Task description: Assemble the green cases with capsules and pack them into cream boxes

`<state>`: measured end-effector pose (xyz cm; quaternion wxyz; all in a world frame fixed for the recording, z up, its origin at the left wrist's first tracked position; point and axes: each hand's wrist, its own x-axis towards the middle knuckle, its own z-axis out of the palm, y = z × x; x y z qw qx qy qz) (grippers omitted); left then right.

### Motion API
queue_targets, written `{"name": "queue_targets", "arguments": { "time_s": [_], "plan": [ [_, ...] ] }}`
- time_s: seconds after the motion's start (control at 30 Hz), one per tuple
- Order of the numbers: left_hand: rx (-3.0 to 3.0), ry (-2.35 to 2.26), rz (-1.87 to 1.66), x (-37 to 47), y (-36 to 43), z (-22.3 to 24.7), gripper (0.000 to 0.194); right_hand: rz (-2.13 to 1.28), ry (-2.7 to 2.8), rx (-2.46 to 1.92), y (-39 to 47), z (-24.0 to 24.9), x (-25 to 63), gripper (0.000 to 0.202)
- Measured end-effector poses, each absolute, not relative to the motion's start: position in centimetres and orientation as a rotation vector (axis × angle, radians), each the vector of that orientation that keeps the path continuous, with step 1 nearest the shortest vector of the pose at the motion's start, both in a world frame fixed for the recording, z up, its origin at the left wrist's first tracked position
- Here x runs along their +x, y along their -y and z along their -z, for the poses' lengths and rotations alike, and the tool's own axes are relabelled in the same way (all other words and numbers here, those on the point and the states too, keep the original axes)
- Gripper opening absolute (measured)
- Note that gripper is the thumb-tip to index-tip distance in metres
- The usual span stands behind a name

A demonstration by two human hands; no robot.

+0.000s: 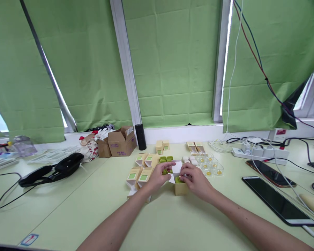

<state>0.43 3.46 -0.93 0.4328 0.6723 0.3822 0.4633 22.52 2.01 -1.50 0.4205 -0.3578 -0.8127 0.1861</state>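
Note:
A small tan cardboard box (181, 190) stands on the table in front of me, its white inner flaps (177, 167) raised. My left hand (160, 175) curls at the left of these flaps, with thumb and index finger touching them. In the box's mouth sits a green piece (178, 180). The fingers of my right hand (197, 181) close on it from the right, partly hiding it. Just behind my left hand are several green containers (166, 159). Clear plastic cups with yellow centres (209, 164) lie beyond my right hand.
Several tan boxes with green labels (132, 177) stand left of my hands, with more boxes (166, 145) behind. Two phones (277, 200), cables and a power strip (261, 152) lie right. Farther left are a black strap device (65, 167), a carton (121, 143) and a black cylinder (140, 136).

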Motion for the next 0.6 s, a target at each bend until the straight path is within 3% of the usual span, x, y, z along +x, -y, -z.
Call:
{"name": "queue_targets", "arguments": {
  "time_s": [0.33,0.6],
  "plan": [
    [1.625,-0.925,-1.149,0.7,-3.2,0.5,0.065,-0.398,2.069,-0.838,-2.1,1.7,22.8,0.029],
    [1.563,-0.885,-1.164,0.8,-3.2,0.4,0.054,-0.440,1.775,-0.811,-2.1,2.1,23.7,0.028]
  ]
}}
